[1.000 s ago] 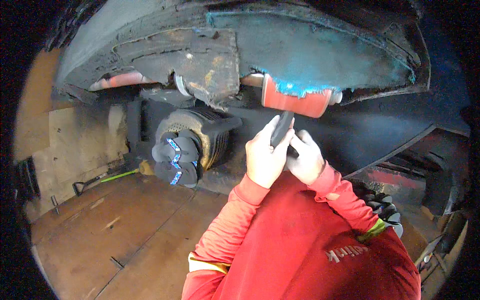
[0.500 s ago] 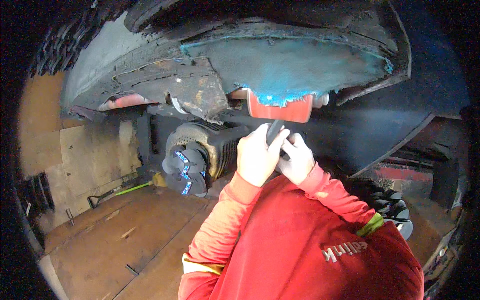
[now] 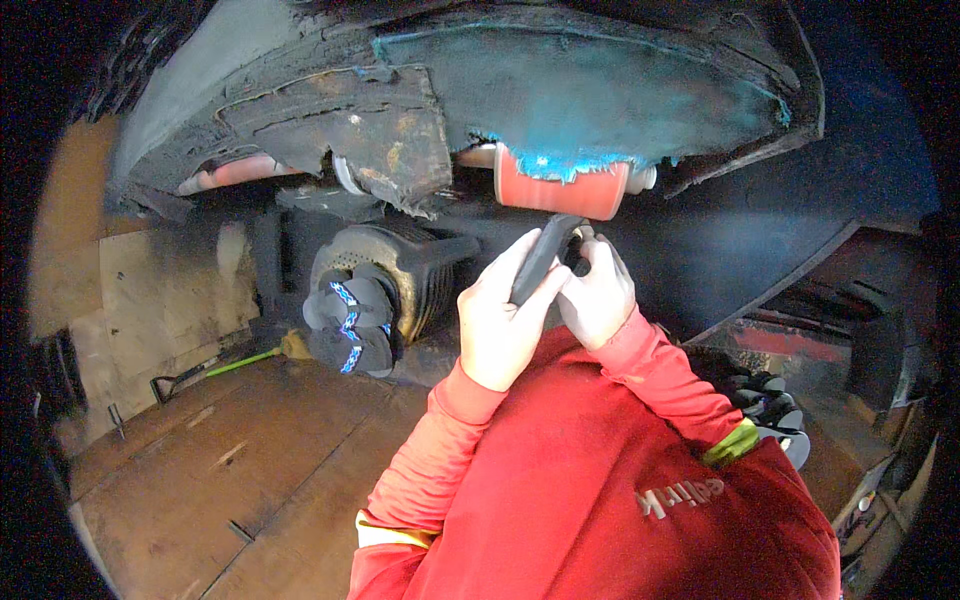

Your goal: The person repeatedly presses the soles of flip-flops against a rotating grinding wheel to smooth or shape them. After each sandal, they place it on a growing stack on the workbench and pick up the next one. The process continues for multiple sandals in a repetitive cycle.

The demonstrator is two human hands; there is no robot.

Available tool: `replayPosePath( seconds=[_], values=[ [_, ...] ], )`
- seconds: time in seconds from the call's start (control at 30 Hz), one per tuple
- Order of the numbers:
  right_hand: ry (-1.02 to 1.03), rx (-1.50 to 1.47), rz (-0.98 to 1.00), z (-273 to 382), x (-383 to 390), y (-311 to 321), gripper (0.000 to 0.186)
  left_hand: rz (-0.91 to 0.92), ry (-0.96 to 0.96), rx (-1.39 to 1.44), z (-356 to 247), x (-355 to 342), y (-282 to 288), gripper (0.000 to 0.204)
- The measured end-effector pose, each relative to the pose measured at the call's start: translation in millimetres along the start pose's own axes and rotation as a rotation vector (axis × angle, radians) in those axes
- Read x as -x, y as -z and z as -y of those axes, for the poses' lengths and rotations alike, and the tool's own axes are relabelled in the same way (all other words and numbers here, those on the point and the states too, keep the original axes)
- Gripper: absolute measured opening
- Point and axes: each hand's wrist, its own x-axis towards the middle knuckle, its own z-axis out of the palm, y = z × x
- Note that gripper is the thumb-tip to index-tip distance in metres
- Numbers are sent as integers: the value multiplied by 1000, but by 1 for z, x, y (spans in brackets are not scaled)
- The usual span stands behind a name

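Observation:
Both of my hands grip a dark flip-flop sole point(image 3: 541, 262), held tilted and seen mostly edge-on. My left hand point(image 3: 497, 325) is closed around its left side, thumb and fingers pressed to it. My right hand point(image 3: 602, 290) pinches it from the right, and some of those fingers are hidden. Just beyond the sole's upper end is the orange-red face of a sanding wheel point(image 3: 560, 192), beneath a blue-dusted cover point(image 3: 600, 100). The sole's tip comes close to the wheel; whether they touch I cannot tell.
Several grey flip-flops with blue patterned straps point(image 3: 350, 325) hang stacked by a dusty ribbed motor point(image 3: 420, 262) at left. More dark flip-flops point(image 3: 785, 420) are piled at right. A green-handled tool point(image 3: 240, 363) lies on the brown floor point(image 3: 200, 490). Another reddish roller point(image 3: 235, 173) shows at far left.
The sole has turned and shows more of its dark length between my hands. My left hand has shifted slightly left and my right hand has rotated, while the view has tilted down a little.

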Motion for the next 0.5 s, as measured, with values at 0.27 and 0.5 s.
replayPosePath(
  seconds=[0.27, 0.5],
  values=[
    [-1470, -1762, 1, -33, 10, -21, 84, 115, 133, -43, 2, 10, 39, 38],
    [-626, -1946, 328, -30, -35, -46, 63, 117, -170, -392, -42, -20, 44, 29]
  ],
)
